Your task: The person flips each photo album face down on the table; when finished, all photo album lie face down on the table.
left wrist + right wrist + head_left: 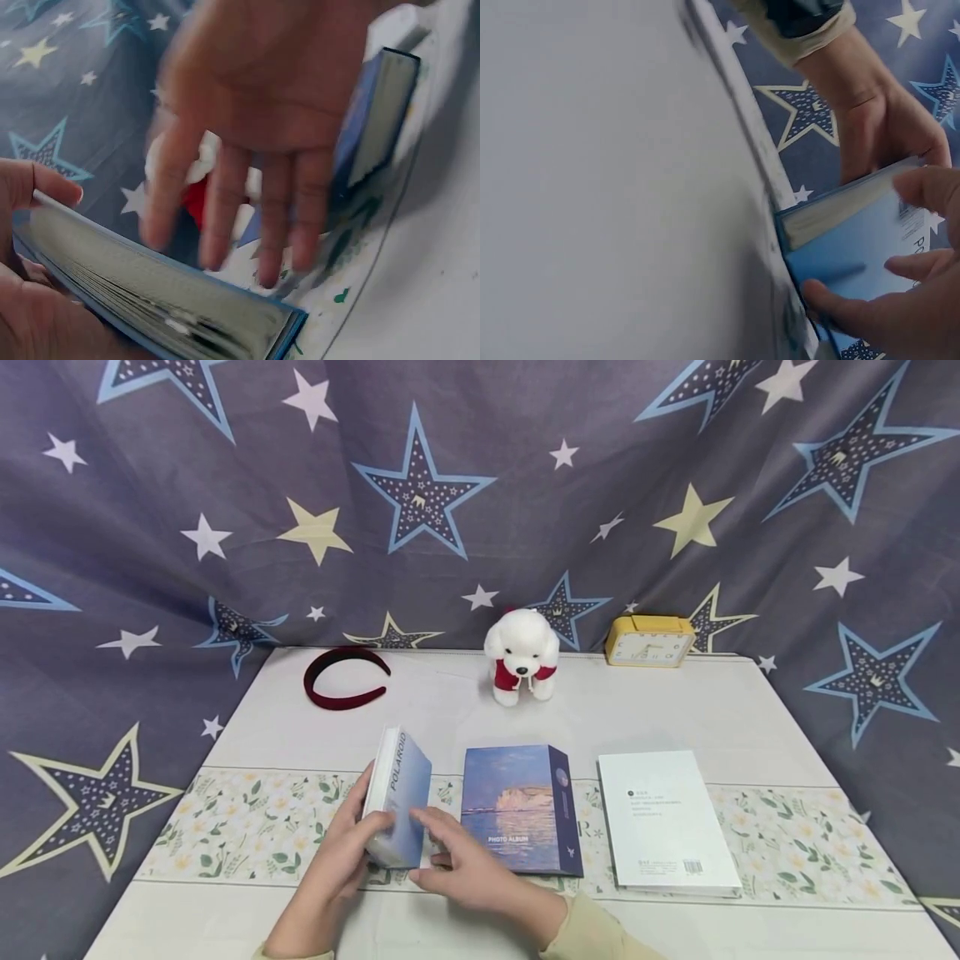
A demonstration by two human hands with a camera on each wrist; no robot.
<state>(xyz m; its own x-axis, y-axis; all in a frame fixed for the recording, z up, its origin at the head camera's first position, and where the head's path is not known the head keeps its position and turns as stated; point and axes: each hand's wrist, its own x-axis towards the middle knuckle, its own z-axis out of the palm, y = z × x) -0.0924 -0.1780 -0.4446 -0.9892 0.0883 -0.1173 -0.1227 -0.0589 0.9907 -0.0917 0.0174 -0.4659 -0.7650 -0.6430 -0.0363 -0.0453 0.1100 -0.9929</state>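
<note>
A blue-and-white album (411, 814) marked POLAROID stands upright on the table, with its spine and one cover showing in the head view. My left hand (339, 853) grips it from the left side, thumb on the near edge. The page edges of the album (161, 281) face the left wrist camera. Close to its blue cover is my right hand (474, 870), fingers extended; the left wrist view shows the right hand (259, 112) with straight, slightly blurred fingers. Whether those fingertips touch the cover I cannot tell. Just right of it lies a photo album (502, 785) with a seaside cliff picture.
Farther right lies a white book (663, 831) with a barcode. Along the back are a dark red headband (318, 693), a white plush dog (523, 639) in red and a yellow clock (649, 642). A star-patterned curtain (525, 468) hangs behind the table (442, 693).
</note>
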